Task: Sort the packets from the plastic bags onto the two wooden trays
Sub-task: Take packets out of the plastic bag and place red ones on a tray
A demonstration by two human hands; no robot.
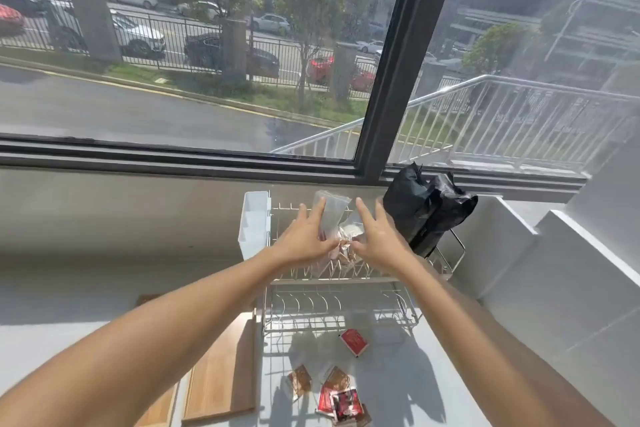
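Here the clear bag (330, 218) sits on the top tier of the wire rack (341, 295), far from the person, its mouth standing up and a few packets bunched low inside it; propped there, it can be reached from both sides at once. The left hand (304, 236) lies against the bag's left side with fingers spread, and the right hand (377, 236) mirrors it on the right, the thumbs meeting at the bag's lower part. Both hands are wide open and pressing or pinching the plastic rather than wrapped round it; whether either thumb truly pinches the film cannot be told. The hold looks meant to steady the bag and part its sides so the packets can come out. A black bag (427, 211) stands at the rack's right end, a white caddy (254, 222) hangs on its left. Nearer, loose packets (341, 399) and a red packet (354, 342) lie on the counter (485, 357), apparently waiting to be sorted. The two trays (221, 378) lie near left, bare where visible, partly hidden by the left arm.
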